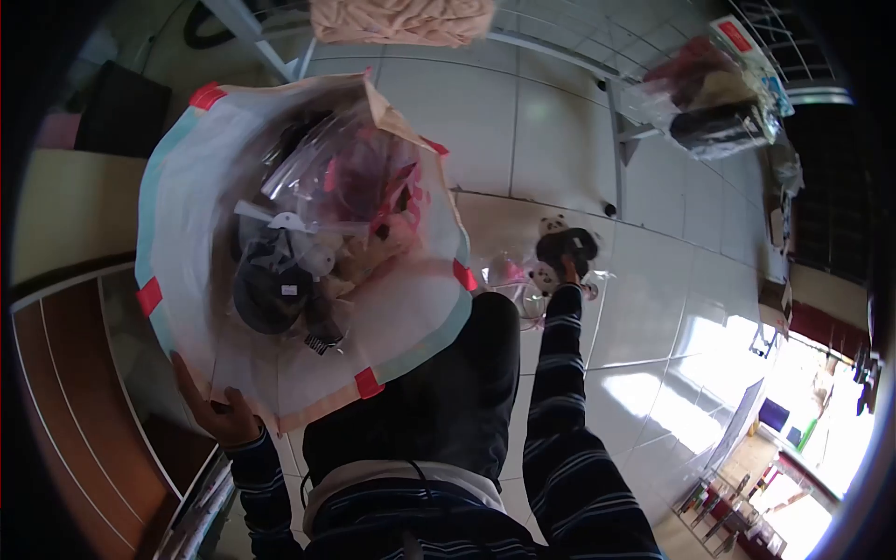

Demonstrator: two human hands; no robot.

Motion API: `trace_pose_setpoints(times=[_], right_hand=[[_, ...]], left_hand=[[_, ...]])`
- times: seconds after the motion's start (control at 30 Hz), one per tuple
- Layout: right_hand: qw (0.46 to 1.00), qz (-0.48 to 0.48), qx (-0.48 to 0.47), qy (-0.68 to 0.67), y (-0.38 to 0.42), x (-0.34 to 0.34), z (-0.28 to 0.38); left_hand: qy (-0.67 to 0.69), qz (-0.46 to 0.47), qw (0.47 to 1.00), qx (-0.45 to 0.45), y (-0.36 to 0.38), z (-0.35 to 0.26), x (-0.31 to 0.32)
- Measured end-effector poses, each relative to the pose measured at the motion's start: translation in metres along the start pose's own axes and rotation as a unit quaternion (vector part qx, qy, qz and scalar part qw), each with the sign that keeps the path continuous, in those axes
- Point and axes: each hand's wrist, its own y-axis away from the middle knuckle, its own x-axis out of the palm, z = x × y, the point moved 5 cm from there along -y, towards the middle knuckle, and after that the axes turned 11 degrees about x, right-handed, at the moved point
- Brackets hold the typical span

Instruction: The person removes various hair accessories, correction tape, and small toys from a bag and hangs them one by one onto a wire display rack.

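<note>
One wide-mouthed bag [173,224], one panda-faced item [553,225] on the tiles

The bag stands open in front of the person, its mouth facing the camera. It is white inside, with teal and pale peach edging and red patches set around the rim. In it lies a jumble of goods, many in clear plastic: a pink package [359,177], and a rounded black item [266,294] bearing a small white label.

At the lower left of the rim is the left grip [222,417], touching the bag's edge, one finger reaching up along the outside. Its digits show apart from one another, but I cannot tell whether they are clamped on the rim.

The right arm stretches forward past the dark-trousered knee to the floor [635,322]. There the right grip [568,272] is on the panda-faced item, which is black and white and lies on the tiles to the right of the bag. One finger shows over its dark part; the rest is too small and hidden to tell whether the hand has closed on it. Just beside it is a clear plastic package [509,271] with pink in it.

Beyond, a metal rack [616,131] carries more wrapped goods [719,117]; crumpled pinkish fabric [401,21] shows at the top.
</note>
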Motion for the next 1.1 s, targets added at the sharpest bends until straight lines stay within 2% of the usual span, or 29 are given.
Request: trace_pose_setpoints(times=[0.03, 0.07, 0.1, 0.13, 0.2, 0.3, 0.43, 0.5, 0.53, 0.57, 0.6, 0.63, 0.67, 0.7, 0.77, 0.97, 1.07, 1.1], right_hand=[[0.978, -0.2, -0.062, 0.012, 0.001, -0.016, 0.01], [0.991, 0.013, -0.108, -0.081, 0.053, -0.009, 0.043], [0.985, 0.064, -0.087, -0.135, 0.126, -0.003, 0.074], [0.961, 0.182, -0.143, -0.154, 0.17, 0.002, 0.095], [0.897, 0.386, -0.122, -0.18, 0.274, 0.02, 0.113], [0.883, 0.435, -0.165, -0.059, 0.343, 0.04, 0.069], [0.842, 0.522, -0.135, 0.011, 0.427, 0.095, 0.066], [0.893, 0.348, -0.277, -0.068, 0.364, 0.07, 0.068], [0.946, 0.23, -0.191, -0.124, 0.328, 0.053, 0.067], [0.947, -0.013, -0.32, 0.032, 0.21, 0.014, 0.039], [0.932, -0.196, -0.24, 0.189, 0.154, -0.004, 0.012], [0.937, -0.213, -0.106, 0.257, 0.104, -0.013, -0.017], [0.96, -0.142, 0.012, 0.243, 0.067, -0.02, -0.041], [0.969, -0.084, 0.083, 0.219, 0.045, -0.019, -0.058], [0.975, -0.038, 0.125, 0.179, 0.026, -0.019, -0.076], [0.986, 0.038, 0.158, 0.042, -0.009, -0.032, -0.075], [0.96, 0.136, 0.246, -0.007, 0.003, -0.032, -0.049], [0.964, 0.089, 0.251, 0.014, 0.004, -0.034, -0.042]], left_hand=[[0.019, -0.004, 1.0, -0.019, 0.0, 0.001, -0.001], [0.0, -0.004, 1.0, -0.011, -0.001, 0.001, -0.001], [0.006, -0.004, 1.0, -0.019, -0.002, 0.001, -0.001], [0.008, -0.006, 1.0, -0.022, -0.004, 0.001, -0.002], [0.03, -0.032, 0.999, -0.025, -0.007, 0.001, -0.001], [0.041, -0.044, 0.997, -0.046, -0.01, 0.001, -0.003], [0.073, -0.063, 0.995, -0.04, -0.006, 0.007, -0.01], [0.069, -0.047, 0.996, -0.038, 0.001, 0.01, -0.015], [0.069, -0.046, 0.996, -0.04, 0.001, 0.01, -0.014], [0.063, -0.045, 0.996, -0.045, 0.002, 0.009, -0.014], [0.057, -0.047, 0.996, -0.046, 0.0, 0.009, -0.012], [0.059, -0.049, 0.996, -0.044, -0.001, 0.009, -0.011], [0.059, -0.045, 0.996, -0.045, -0.001, 0.01, -0.009], [0.057, -0.045, 0.996, -0.046, -0.002, 0.011, -0.007], [0.037, -0.04, 0.997, -0.049, -0.002, 0.011, -0.01], [0.043, -0.049, 0.996, -0.06, 0.0, 0.018, -0.009], [0.038, -0.051, 0.997, -0.04, -0.003, 0.015, -0.013], [0.052, -0.05, 0.997, -0.04, -0.003, 0.016, -0.013]])
